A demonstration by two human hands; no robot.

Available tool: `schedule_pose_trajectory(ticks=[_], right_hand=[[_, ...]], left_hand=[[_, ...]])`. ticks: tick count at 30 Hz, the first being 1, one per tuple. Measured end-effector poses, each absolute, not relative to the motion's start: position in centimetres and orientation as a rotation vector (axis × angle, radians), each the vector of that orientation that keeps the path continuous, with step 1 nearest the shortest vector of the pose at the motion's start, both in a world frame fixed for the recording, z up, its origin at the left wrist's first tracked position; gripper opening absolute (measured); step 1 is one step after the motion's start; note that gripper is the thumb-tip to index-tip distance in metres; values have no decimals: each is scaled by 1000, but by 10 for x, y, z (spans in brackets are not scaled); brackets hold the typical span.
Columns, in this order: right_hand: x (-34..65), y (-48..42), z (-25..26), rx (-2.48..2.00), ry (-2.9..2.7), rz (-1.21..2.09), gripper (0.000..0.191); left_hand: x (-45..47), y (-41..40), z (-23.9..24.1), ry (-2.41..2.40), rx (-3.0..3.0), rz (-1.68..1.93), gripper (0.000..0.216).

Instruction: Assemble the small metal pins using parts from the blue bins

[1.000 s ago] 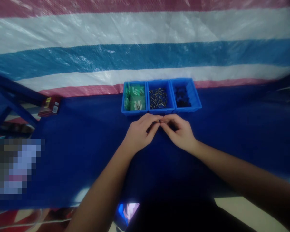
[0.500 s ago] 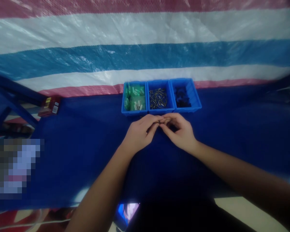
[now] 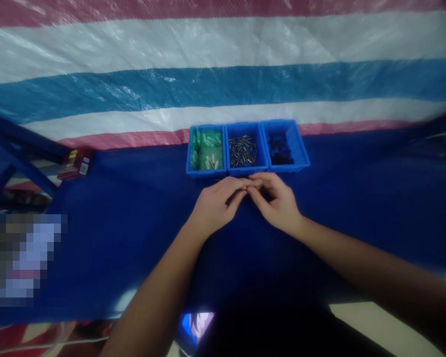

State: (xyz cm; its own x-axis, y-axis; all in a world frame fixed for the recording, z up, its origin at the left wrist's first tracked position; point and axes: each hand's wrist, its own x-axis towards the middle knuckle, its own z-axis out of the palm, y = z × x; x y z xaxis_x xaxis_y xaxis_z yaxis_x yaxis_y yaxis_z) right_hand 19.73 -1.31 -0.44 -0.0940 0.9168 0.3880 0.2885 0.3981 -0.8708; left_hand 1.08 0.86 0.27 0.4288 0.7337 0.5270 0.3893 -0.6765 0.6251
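My left hand and my right hand meet fingertip to fingertip over the blue cloth, just in front of three small blue bins. Both pinch a tiny part between them that is too small to name. The left bin holds green and pale pieces. Thin dark metal pins fill the middle bin. In the right bin lie dark pieces.
A blue cloth covers the table. Behind it hangs a striped red, white and blue tarp. A small red box lies at the cloth's far left corner, beside a blue frame.
The hands stay joined at the fingertips and have drifted slightly toward the bins; the fingers shift a little around the small part.
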Motion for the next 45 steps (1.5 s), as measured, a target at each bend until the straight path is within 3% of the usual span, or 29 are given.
schedule_pose_trajectory(ticks=[7, 45], right_hand=[[197, -13, -4, -1036, -1618, 754, 31], [199, -11, 4, -1113, -1756, 550, 8]], left_hand=[[8, 11, 1, 1004, 2293, 1145, 22], [9, 9, 2, 1055, 2279, 1153, 28]])
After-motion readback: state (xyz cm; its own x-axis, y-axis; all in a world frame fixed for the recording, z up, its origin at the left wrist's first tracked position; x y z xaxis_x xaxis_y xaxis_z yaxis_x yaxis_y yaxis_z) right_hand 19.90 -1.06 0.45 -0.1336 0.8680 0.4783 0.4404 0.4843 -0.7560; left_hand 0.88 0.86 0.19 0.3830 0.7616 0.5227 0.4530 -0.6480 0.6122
